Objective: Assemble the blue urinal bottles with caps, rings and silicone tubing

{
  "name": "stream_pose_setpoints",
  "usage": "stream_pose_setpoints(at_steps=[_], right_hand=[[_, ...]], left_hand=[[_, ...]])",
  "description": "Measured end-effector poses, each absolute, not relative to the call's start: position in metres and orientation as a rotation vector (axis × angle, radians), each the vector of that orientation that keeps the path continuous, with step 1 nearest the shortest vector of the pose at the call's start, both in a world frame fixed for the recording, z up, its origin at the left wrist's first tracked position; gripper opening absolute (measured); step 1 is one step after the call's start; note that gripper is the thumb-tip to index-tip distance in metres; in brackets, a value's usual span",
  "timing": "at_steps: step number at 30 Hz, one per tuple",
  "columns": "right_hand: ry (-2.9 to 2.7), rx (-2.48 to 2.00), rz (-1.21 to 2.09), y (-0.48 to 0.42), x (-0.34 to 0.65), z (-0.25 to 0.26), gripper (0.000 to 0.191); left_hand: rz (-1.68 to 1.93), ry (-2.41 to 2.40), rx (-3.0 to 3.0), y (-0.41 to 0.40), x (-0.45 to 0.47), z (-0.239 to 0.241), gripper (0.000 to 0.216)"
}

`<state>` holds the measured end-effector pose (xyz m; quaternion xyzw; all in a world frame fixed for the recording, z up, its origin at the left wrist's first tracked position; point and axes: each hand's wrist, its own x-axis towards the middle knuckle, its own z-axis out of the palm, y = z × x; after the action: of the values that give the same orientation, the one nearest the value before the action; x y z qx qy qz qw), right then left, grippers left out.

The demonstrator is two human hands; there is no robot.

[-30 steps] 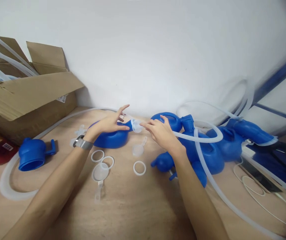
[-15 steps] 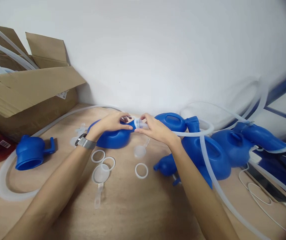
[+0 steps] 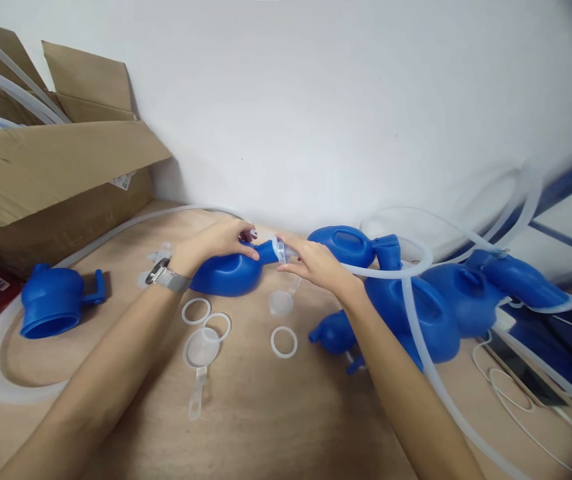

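A blue plastic urinal bottle [image 3: 229, 277] lies on the wooden table, its neck pointing right. My left hand [image 3: 216, 241] is closed around its upper part by the neck. At the bottle's mouth, the fingers of my right hand [image 3: 319, 265] are closed on a clear cap [image 3: 282, 251] with a white rim, which touches the mouth. A translucent tube [image 3: 366, 272] runs rightward from under that hand. Nearer to me lie a loose white ring [image 3: 284, 342], two overlapping rings, a round translucent lid with a strap [image 3: 201, 348] and a smaller lid [image 3: 281, 303].
Several more blue bottles [image 3: 416, 320] crowd the right side, crossed by tubing. A blue spouted piece [image 3: 52, 300] stands at left, near a cardboard box [image 3: 66, 167] holding tubes. A phone [image 3: 529, 370] with a white cable lies far right. The white wall [image 3: 286, 120] rises behind.
My right hand has turned flatter over the clear cap, its fingers closer together. My left hand stays on the bottle, and more of the blue neck shows. The view has shifted slightly.
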<state>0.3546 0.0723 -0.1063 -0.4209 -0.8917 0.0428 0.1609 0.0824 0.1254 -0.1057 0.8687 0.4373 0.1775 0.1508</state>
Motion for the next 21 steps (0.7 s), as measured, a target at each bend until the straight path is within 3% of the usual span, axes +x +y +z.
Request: stream_pose_setpoints(at_steps=[7, 17, 21], right_hand=[[-2.609, -1.310, 0.020, 0.072, 0.341, -0.096, 0.077], [-2.773, -1.331, 0.064, 0.084, 0.335, -0.079, 0.079], [-2.764, -1.395, 0.042, 0.083, 0.327, -0.080, 0.071]], left_hand=[[0.294, 1.568, 2.518, 0.119, 0.078, -0.106, 0.077], [0.194, 1.575, 2.491, 0.118, 0.083, -0.102, 0.071], [0.251, 1.551, 2.503, 0.120, 0.081, -0.106, 0.070]])
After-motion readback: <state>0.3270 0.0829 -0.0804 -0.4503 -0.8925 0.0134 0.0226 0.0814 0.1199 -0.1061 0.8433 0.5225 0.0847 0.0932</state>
